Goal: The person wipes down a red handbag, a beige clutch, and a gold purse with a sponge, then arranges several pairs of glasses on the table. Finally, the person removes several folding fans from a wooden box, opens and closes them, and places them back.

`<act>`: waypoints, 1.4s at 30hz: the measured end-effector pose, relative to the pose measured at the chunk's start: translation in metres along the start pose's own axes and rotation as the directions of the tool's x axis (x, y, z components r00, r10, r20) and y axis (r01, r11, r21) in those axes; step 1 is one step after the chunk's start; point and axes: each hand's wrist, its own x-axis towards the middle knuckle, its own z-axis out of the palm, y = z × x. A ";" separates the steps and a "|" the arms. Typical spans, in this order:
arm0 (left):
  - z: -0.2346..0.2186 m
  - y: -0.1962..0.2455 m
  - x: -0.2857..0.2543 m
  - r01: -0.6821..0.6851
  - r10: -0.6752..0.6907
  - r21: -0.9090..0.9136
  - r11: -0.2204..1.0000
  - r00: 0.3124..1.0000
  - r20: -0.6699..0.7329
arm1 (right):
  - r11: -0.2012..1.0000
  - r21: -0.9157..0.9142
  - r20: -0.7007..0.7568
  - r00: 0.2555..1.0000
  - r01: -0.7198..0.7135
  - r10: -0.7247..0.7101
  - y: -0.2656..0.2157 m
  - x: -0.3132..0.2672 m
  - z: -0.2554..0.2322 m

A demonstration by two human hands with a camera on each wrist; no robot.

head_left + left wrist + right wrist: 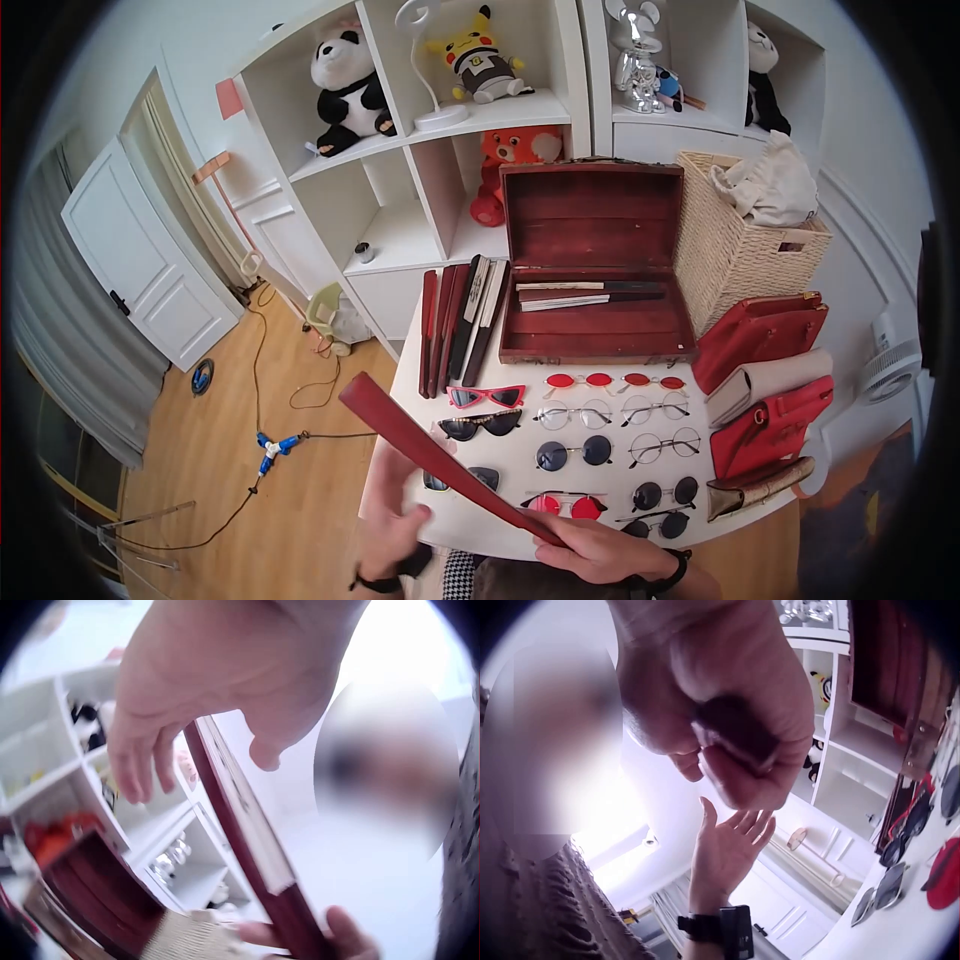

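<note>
A folded folding fan (430,450) with dark red outer sticks slants over the front of the white table. My right hand (605,552) grips it at its lower end, and the butt of the fan (735,733) pokes out of the curled fingers in the right wrist view. Beside the fan's middle is my left hand (392,515), its fingers loose and apart from the thumb. From the left wrist, the pale folded leaf (247,810) shows along the fan's edge, below my left hand (225,667). Under the fan lies a pair of dark sunglasses (484,477), partly hidden.
Rows of glasses (573,453) cover the table (410,385). More folded fans (455,320) lie at the back left, next to an open dark red case (600,345) holding several others. Red handbags (765,340) line the right edge, before a woven basket (745,250).
</note>
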 end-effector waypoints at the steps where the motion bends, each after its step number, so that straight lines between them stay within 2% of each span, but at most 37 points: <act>1: 0.027 -0.001 -0.002 0.058 -0.054 -0.256 0.965 0.998 0.023 | 0.983 0.181 0.082 0.997 -0.008 -0.006 -0.001 0.001 0.001; 2: 0.040 -0.012 -0.006 0.139 -0.135 -0.238 0.961 0.990 0.035 | 0.970 0.220 0.022 0.993 0.108 -0.115 0.009 0.004 0.007; 3: 0.053 -0.018 -0.009 0.139 -0.156 -0.358 0.923 0.988 -0.017 | 0.972 0.214 0.030 0.994 0.095 -0.104 0.017 0.002 0.009; 5: 0.073 -0.016 -0.007 0.207 -0.267 -0.406 0.890 0.959 -0.097 | 0.941 0.317 0.083 0.992 -0.121 0.099 0.026 -0.001 0.009; 6: 0.079 -0.016 -0.002 0.199 -0.257 -0.308 0.930 0.953 -0.159 | 0.894 0.409 0.063 0.983 -0.182 0.172 0.026 -0.002 0.014; 7: 0.080 -0.013 0.001 0.278 -0.326 -0.317 0.907 0.939 -0.109 | 0.895 0.401 0.078 0.981 -0.194 0.178 0.026 -0.001 0.019; 9: 0.082 -0.019 0.012 0.217 -0.234 -0.136 0.967 0.964 -0.127 | 0.853 0.493 -0.090 0.965 -0.172 0.246 0.027 0.001 0.024; 11: 0.079 -0.014 0.018 0.266 -0.278 -0.119 0.957 0.956 -0.092 | 0.865 0.475 -0.103 0.966 -0.160 0.235 0.024 0.001 0.019; 13: 0.080 -0.007 0.018 0.162 -0.186 -0.282 0.946 0.981 -0.059 | 0.882 0.457 -0.110 0.977 -0.113 0.182 0.012 0.000 0.010; 14: 0.080 -0.006 0.017 0.131 -0.154 -0.340 0.931 0.987 -0.040 | 0.879 0.470 -0.169 0.969 -0.080 0.179 -0.001 0.000 0.007; 15: 0.075 -0.006 0.014 0.130 -0.154 -0.341 0.931 0.987 -0.044 | 0.880 0.468 -0.165 0.970 -0.083 0.180 -0.008 -0.004 0.007; 16: 0.067 -0.007 0.011 0.183 -0.185 -0.325 0.928 0.982 0.025 | 0.934 0.358 -0.354 0.925 -0.002 0.137 -0.013 -0.008 0.007; 17: 0.062 -0.010 0.008 0.232 -0.213 -0.306 0.924 0.973 0.093 | 0.972 0.227 -0.524 0.849 0.061 0.069 -0.017 -0.010 0.006; 18: 0.061 -0.015 0.006 0.151 -0.148 -0.230 0.961 0.989 0.030 | 0.974 0.152 -0.707 0.707 0.168 -0.012 -0.013 -0.019 0.005; 19: 0.057 -0.019 0.003 0.148 -0.147 -0.233 0.961 0.989 0.022 | 0.966 0.056 -0.848 0.523 0.254 -0.088 -0.007 -0.029 0.003; 20: 0.053 -0.022 0.001 0.177 -0.181 -0.223 0.959 0.983 0.001 | 0.944 -0.069 -0.957 0.245 0.322 -0.154 -0.006 -0.033 -0.001; 21: 0.050 -0.023 0.000 0.204 -0.213 -0.214 0.955 0.977 -0.020 | 0.912 -0.210 -0.978 -0.058 0.352 -0.202 -0.009 -0.031 -0.004; 22: 0.049 -0.023 0.001 0.197 -0.208 -0.220 0.955 0.978 -0.027 | 0.910 -0.216 -0.976 -0.052 0.354 -0.211 -0.013 -0.022 -0.005; 23: 0.049 -0.024 0.002 0.224 -0.230 -0.222 0.949 0.973 -0.003 | 0.940 -0.336 -0.941 -0.071 0.065 -0.331 -0.021 -0.009 -0.006; 24: 0.051 -0.024 0.001 0.254 -0.255 -0.224 0.941 0.967 0.024 | 0.876 -0.423 -0.893 -0.057 -0.232 -0.446 -0.028 -0.001 -0.008; 25: 0.055 -0.022 -0.001 0.257 -0.257 -0.227 0.939 0.966 0.030 | 0.874 -0.393 -0.911 0.254 -0.287 -0.326 -0.042 -0.010 -0.009; 27: 0.067 -0.015 0.003 0.300 -0.277 -0.111 0.948 0.943 0.183 | 0.909 -0.406 -0.865 0.360 -0.097 -0.349 -0.047 -0.002 -0.014; 28: 0.072 -0.012 0.003 0.319 -0.294 -0.070 0.945 0.923 0.247 | 0.890 -0.421 -0.853 0.410 -0.175 -0.323 -0.044 -0.014 -0.017; 29: 0.078 -0.006 0.005 0.338 -0.307 -0.059 0.939 0.904 0.297 | 0.886 -0.427 -0.854 0.404 -0.180 -0.330 -0.045 -0.008 -0.016; 30: 0.084 -0.005 0.007 0.310 -0.258 -0.113 0.944 0.906 0.336 | 0.962 -0.271 -0.925 0.269 0.030 -0.269 -0.046 0.003 -0.011; 31: 0.089 -0.005 0.009 0.281 -0.205 -0.164 0.945 0.906 0.370 | 0.957 -0.124 -0.974 0.150 0.264 -0.168 -0.046 0.011 -0.009; 32: 0.094 -0.003 0.013 0.279 -0.201 -0.166 0.946 0.906 0.373 | 0.942 -0.059 -0.970 0.205 0.331 -0.133 -0.042 0.008 -0.011; 33: 0.098 -0.001 0.016 0.246 -0.136 -0.266 0.932 0.918 0.373 | 0.942 -0.062 -0.970 0.203 0.331 -0.135 -0.044 0.007 -0.012; 34: 0.101 0.001 0.019 0.213 -0.072 -0.361 0.908 0.928 0.365 | 0.932 0.049 -0.949 0.307 0.360 -0.069 -0.047 0.005 -0.012; 35: 0.104 0.002 0.021 0.214 -0.073 -0.361 0.908 0.927 0.368 | 0.913 0.161 -0.912 0.410 0.375 -0.008 -0.048 0.004 -0.012; 36: 0.107 0.002 0.023 0.201 -0.047 -0.428 0.881 0.938 0.344 | 0.918 0.189 -0.879 0.477 0.350 -0.001 -0.044 0.001 -0.013; 37: 0.109 0.002 0.025 0.186 -0.023 -0.494 0.850 0.948 0.318 | 0.918 0.187 -0.880 0.474 0.349 -0.001 -0.041 -0.003 -0.016; 39: 0.114 -0.002 0.022 0.205 -0.057 -0.534 0.821 0.958 0.280 | 0.964 0.206 -0.743 0.668 0.170 0.041 -0.037 -0.008 -0.019; 41: 0.115 -0.006 0.020 0.218 -0.092 -0.571 0.792 0.966 0.241 | 0.971 0.181 -0.730 0.683 0.155 0.026 -0.032 -0.009 -0.020; 42: 0.113 -0.008 0.019 0.228 -0.092 -0.613 0.757 0.965 0.245 | 0.928 0.299 -0.759 0.645 0.222 0.090 -0.029 -0.008 -0.022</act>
